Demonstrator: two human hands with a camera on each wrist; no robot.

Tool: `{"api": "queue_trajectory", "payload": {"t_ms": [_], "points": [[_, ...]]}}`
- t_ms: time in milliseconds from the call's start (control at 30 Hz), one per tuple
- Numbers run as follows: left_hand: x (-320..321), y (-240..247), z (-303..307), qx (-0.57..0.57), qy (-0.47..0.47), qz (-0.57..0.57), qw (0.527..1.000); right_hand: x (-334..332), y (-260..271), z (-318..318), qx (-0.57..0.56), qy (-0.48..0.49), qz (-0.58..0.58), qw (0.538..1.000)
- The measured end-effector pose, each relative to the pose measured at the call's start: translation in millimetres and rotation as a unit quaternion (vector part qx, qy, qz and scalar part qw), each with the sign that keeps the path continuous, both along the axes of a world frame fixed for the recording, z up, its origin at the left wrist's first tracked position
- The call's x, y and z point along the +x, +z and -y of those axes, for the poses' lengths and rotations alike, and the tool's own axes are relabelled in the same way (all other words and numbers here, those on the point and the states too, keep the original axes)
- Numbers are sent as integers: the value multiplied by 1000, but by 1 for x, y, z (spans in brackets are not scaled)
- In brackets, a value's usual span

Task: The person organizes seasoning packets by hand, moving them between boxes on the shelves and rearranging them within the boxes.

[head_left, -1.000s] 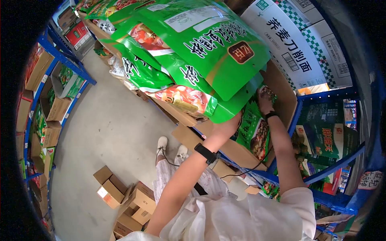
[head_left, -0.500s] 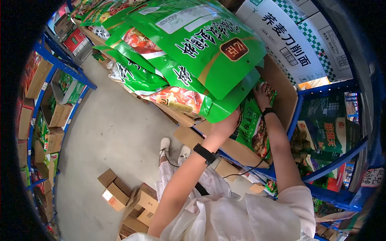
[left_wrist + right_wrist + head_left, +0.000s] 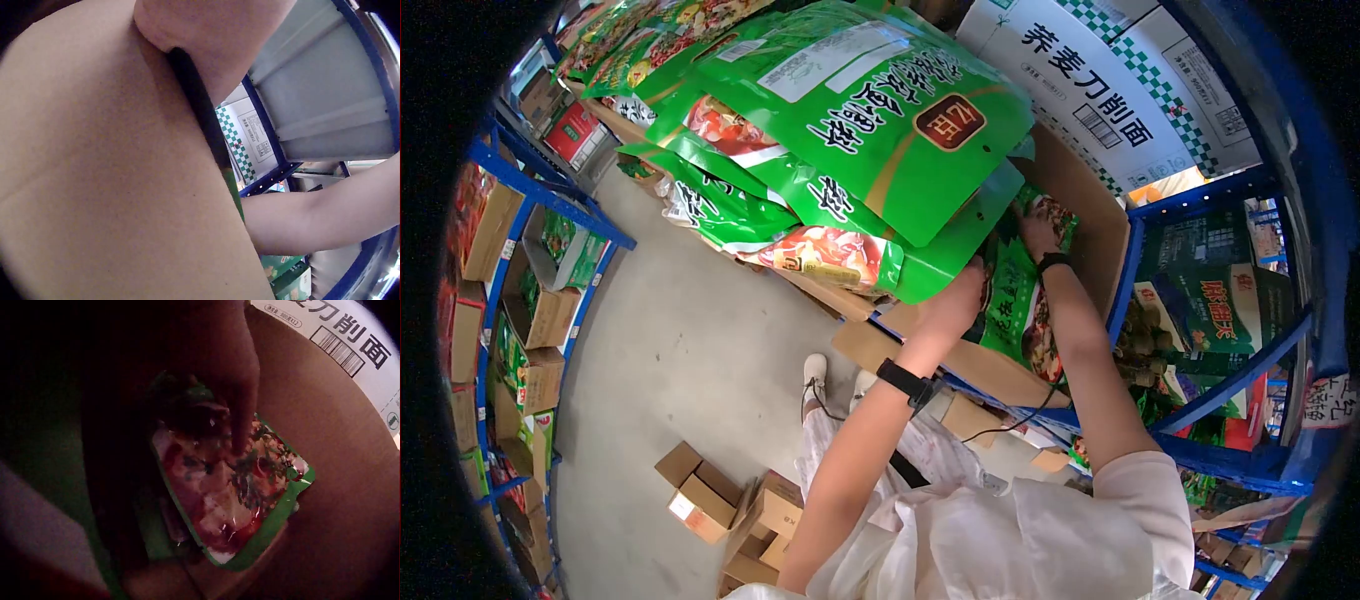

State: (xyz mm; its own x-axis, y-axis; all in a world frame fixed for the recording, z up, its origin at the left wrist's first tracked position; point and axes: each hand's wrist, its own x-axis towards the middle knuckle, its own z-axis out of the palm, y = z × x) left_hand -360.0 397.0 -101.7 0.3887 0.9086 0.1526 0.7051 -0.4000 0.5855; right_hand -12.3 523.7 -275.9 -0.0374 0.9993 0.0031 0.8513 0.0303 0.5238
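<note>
My right hand (image 3: 1040, 228) rests on a green seasoning packet (image 3: 1010, 300) with a food picture on it, inside an open cardboard box (image 3: 1090, 190). In the dim right wrist view, a straight finger (image 3: 242, 419) touches the packet's food picture (image 3: 231, 494); the thumb is hidden. My left hand (image 3: 968, 288) reaches over the box's near side under large green pouches (image 3: 880, 130). Its fingers are out of sight under the pouches, and I cannot tell what they hold. In the left wrist view, the box's cardboard wall (image 3: 119, 169) covers the hand's lower part.
A white carton with a green check pattern (image 3: 1090, 90) stands behind the box. Blue shelf rails (image 3: 1135, 260) frame the right side. Across the aisle is another stocked shelf (image 3: 530, 280). Opened cardboard boxes (image 3: 700, 495) lie on the grey floor (image 3: 680, 350).
The head view has shifted, so the pouches and boxes sit further left in it. My right hand stays on the packet, and my left hand remains under the pouches.
</note>
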Motion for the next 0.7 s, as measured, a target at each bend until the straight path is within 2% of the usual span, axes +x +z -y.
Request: {"api": "queue_trajectory", "payload": {"t_ms": [67, 167, 267, 367, 467, 500, 600, 700], "points": [[-3, 7, 2, -36, -22, -13, 999, -13, 31, 3, -79, -23, -85, 993], [-2, 8, 6, 22, 16, 39, 999, -44, 96, 10, -205, -50, -214, 954], [-1, 5, 5, 40, 16, 48, 998, -42, 113, 29, -213, -10, -199, 956], [-2, 11, 6, 36, 27, 49, 998, -28, 79, 45, -133, -14, -97, 986], [-2, 9, 6, 28, 18, 26, 999, -43, 88, 43, -192, -147, -165, 956], [-2, 9, 7, 16, 16, 29, 999, -42, 86, 38, -191, -156, -113, 962], [-1, 7, 5, -11, 4, 27, 1000, -35, 77, 30, -167, -109, -143, 969], [1, -1, 1, -30, -13, 1, 999, -47, 88, 30, -151, -131, -139, 970]]}}
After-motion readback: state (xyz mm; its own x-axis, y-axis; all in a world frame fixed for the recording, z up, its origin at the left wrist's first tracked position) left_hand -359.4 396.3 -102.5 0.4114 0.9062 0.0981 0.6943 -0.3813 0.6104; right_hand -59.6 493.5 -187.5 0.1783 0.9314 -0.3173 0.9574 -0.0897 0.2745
